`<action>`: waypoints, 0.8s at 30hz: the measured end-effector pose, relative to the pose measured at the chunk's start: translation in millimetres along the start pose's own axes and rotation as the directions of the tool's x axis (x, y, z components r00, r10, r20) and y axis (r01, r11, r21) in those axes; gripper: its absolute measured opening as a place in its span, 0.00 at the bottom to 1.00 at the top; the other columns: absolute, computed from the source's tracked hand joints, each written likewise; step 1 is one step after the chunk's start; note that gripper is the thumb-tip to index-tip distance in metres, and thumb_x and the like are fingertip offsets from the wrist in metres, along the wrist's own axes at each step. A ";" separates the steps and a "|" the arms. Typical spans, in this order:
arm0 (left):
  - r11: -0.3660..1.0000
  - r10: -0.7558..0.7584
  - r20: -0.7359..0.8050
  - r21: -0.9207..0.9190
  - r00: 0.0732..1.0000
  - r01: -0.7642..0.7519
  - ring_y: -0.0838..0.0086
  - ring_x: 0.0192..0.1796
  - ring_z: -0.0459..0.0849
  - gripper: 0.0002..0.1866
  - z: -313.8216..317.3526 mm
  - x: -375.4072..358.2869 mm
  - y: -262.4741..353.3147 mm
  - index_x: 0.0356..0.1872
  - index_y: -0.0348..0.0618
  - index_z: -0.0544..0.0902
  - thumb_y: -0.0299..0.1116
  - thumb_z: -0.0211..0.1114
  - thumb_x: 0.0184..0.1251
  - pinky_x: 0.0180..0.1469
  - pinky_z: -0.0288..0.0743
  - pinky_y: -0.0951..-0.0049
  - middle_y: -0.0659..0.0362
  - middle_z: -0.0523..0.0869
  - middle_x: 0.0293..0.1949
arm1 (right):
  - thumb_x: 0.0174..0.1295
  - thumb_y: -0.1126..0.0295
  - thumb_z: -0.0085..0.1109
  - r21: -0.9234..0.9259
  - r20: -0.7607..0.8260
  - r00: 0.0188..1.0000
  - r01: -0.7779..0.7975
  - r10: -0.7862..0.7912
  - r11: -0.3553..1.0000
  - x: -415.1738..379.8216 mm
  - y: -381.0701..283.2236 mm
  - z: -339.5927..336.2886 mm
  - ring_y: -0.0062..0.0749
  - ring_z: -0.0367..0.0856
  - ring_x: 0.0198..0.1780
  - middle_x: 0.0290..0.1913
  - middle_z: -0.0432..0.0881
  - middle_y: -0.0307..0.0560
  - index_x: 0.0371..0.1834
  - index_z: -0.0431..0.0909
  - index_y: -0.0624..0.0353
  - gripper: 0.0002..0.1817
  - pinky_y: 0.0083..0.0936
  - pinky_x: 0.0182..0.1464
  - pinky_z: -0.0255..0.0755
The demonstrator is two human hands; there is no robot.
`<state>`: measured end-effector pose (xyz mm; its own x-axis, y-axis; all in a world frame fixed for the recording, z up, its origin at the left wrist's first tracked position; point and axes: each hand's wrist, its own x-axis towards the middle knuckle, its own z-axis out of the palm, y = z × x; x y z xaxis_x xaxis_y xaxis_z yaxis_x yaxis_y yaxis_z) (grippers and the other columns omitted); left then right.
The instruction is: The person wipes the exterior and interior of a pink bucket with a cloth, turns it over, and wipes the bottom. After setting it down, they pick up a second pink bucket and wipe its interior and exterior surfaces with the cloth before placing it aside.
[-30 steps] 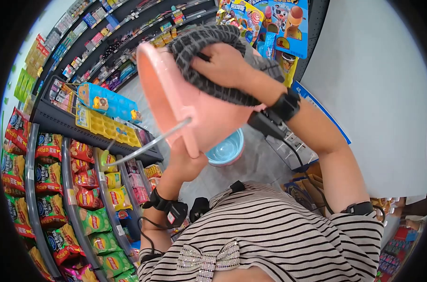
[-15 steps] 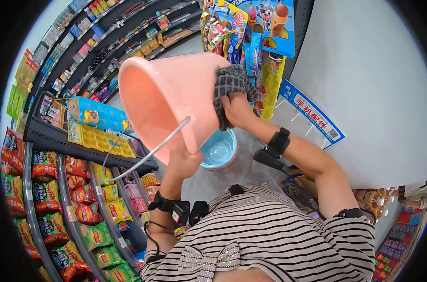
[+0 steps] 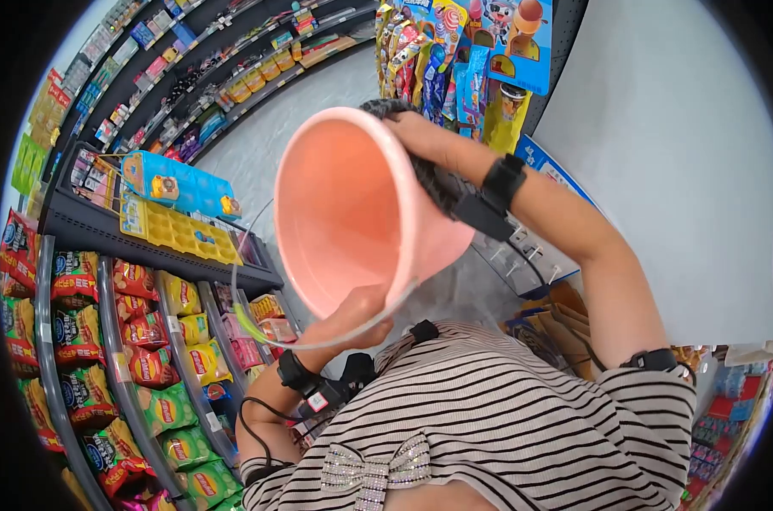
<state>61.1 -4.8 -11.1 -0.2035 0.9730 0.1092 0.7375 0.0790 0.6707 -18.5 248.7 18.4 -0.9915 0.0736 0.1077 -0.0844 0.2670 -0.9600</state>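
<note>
A pink bucket (image 3: pixel 344 204) is tilted in front of me, its open mouth facing me and to the left. My left hand (image 3: pixel 357 315) is closed on the near lower rim, with the thumb side inside the mouth. The bucket's wire handle (image 3: pixel 327 343) hangs loose across my left wrist. My right hand (image 3: pixel 416 136) is closed on a dark checked cloth (image 3: pixel 433 180), which lies against the bucket's outer side near the upper rim. Part of the cloth is hidden behind the rim and my forearm.
Racks of chip bags (image 3: pixel 152 366) stand close on the left. Beyond them is a display with a blue toy package (image 3: pixel 178 183) and a yellow tray (image 3: pixel 178 234). Candy bags (image 3: pixel 438 68) hang ahead, and cardboard boxes (image 3: pixel 565 319) stand low on the right.
The bucket has turned its mouth toward me and come nearer, moving right. My right hand and the cloth have shifted to the upper rim. The blue basin below is now out of sight.
</note>
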 end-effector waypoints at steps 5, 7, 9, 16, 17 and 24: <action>0.988 -0.070 0.176 -0.123 0.982 0.093 0.51 0.38 0.78 0.27 2.1 -10.5 0.4 0.54 0.41 0.68 0.19 0.52 0.45 0.41 0.72 0.62 0.45 0.79 0.36 | 0.62 0.61 0.44 0.304 0.206 0.904 -0.424 0.376 0.853 -16.4 -7.1 -11.6 0.27 0.78 0.33 0.37 0.80 0.47 0.39 0.77 0.63 0.17 0.24 0.36 0.72; 0.988 -0.093 0.158 -0.104 0.983 0.110 0.53 0.39 0.78 0.27 6.5 -14.5 -16.5 0.53 0.46 0.70 0.18 0.51 0.47 0.43 0.72 0.63 0.49 0.79 0.39 | 0.61 0.63 0.43 0.413 0.199 0.875 -0.484 0.442 0.772 -16.2 -4.1 -11.4 0.30 0.78 0.33 0.36 0.79 0.48 0.38 0.76 0.64 0.16 0.26 0.36 0.73; 0.987 -0.129 0.110 -0.084 0.986 0.138 0.53 0.39 0.79 0.24 14.5 -11.8 -25.2 0.51 0.44 0.72 0.18 0.53 0.47 0.42 0.72 0.66 0.48 0.80 0.38 | 0.61 0.63 0.42 0.488 0.114 0.890 -0.437 0.441 0.756 -23.9 -10.3 -9.6 0.30 0.78 0.33 0.35 0.79 0.48 0.37 0.75 0.63 0.16 0.27 0.37 0.72; 0.988 -0.152 -0.031 -0.009 0.988 0.152 0.62 0.47 0.79 0.25 17.7 -5.6 -48.9 0.51 0.50 0.75 0.19 0.55 0.49 0.47 0.73 0.71 0.55 0.79 0.47 | 0.62 0.58 0.38 0.253 -0.279 0.941 -0.121 0.192 0.960 -48.3 -17.1 1.6 0.26 0.75 0.36 0.35 0.78 0.46 0.37 0.75 0.63 0.20 0.25 0.40 0.69; 0.987 -0.159 -0.012 -0.008 0.987 0.159 0.62 0.47 0.79 0.24 15.8 -5.7 -47.9 0.51 0.50 0.76 0.19 0.55 0.49 0.48 0.72 0.71 0.55 0.79 0.47 | 0.62 0.59 0.39 0.281 -0.282 0.938 -0.120 0.202 0.952 -54.2 -20.8 0.5 0.26 0.75 0.36 0.35 0.78 0.45 0.38 0.75 0.64 0.19 0.25 0.40 0.69; 0.969 -0.219 0.020 -0.114 0.976 0.219 0.63 0.39 0.81 0.17 8.1 -9.3 -47.3 0.41 0.40 0.78 0.18 0.55 0.47 0.43 0.72 0.72 0.50 0.82 0.35 | 0.50 0.61 0.56 0.162 -0.103 0.988 -0.101 0.118 0.982 -80.3 -33.0 -1.4 0.24 0.73 0.37 0.36 0.76 0.43 0.43 0.72 0.67 0.21 0.20 0.41 0.69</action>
<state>33.3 -15.8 -49.8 -0.3470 0.9363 -0.0547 0.5967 0.2654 0.7573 64.0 235.3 41.7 -0.9790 0.2031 0.0195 0.0008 0.0994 -0.9951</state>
